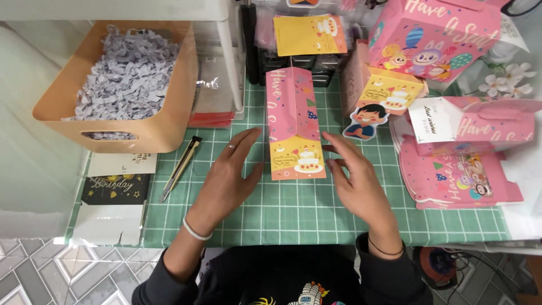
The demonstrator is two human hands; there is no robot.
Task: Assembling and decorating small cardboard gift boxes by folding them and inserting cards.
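I am looking down on a green grid-lined surface (293, 214) where one pink folded gift box (293, 121) is lying flat at the centre of the frame, its yellow cake-printed panel turned toward me. My left hand (228, 178) is resting open just left of the box, fingers spread and pointing up the frame, the fingertips beside the box's left edge; whether they are touching it I cannot tell. My right hand (355, 181) is lying open on the other side, fingers loosely extended and meeting the box's lower right corner. Neither hand is gripping anything.

Counting the rest: one assembled pink box (435, 34) is standing at the upper right, one more folded box with a yellow panel (378, 90) is sitting below it, and a stack of flat pink box blanks (457, 175) is lying at the right edge. One cartoon boy cut-out (366, 121) is lying between the centre box and that stack. One yellow card (309, 34) is showing at top centre. One tan bin of grey shredded paper (127, 85) is filling the upper left, one utility knife (180, 168) is lying below it, and one black card (116, 189) is lying at lower left.
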